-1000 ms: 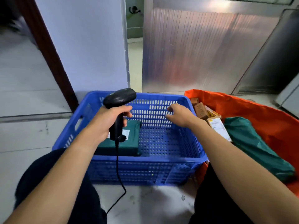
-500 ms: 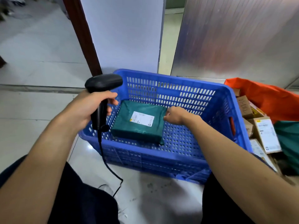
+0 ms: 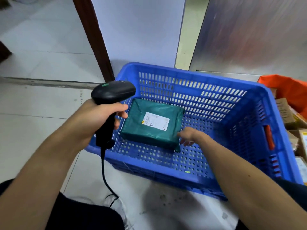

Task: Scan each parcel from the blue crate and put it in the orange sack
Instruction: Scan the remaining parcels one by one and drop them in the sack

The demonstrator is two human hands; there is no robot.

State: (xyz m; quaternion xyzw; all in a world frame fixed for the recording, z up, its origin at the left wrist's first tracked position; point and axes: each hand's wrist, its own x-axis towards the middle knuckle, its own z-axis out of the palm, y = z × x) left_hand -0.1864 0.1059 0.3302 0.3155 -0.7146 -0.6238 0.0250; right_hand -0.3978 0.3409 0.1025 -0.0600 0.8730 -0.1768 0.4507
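A dark green wrapped parcel (image 3: 149, 128) with a white label facing up lies flat on the floor of the blue crate (image 3: 249, 103), towards its left side. My left hand (image 3: 99, 118) grips the handle of a black corded barcode scanner (image 3: 113, 95), held over the crate's left rim with its head towards the parcel. My right hand (image 3: 188, 136) reaches into the crate and touches the parcel's near right edge, with some fingers tucked at or under that edge. The orange sack (image 3: 285, 88) shows at the far right, cut off by the frame.
Cardboard boxes (image 3: 287, 113) with labels lie in the sack just right of the crate. A brown door frame (image 3: 93, 39) and a pale wall panel stand behind the crate, with a metal panel (image 3: 249, 34) to their right. The scanner's cable hangs down to the floor between my knees.
My right hand went from the crate's far rim down to the parcel's near right edge. The view swung left, so the sack slid to the frame's edge. The scanner stayed in my left hand.
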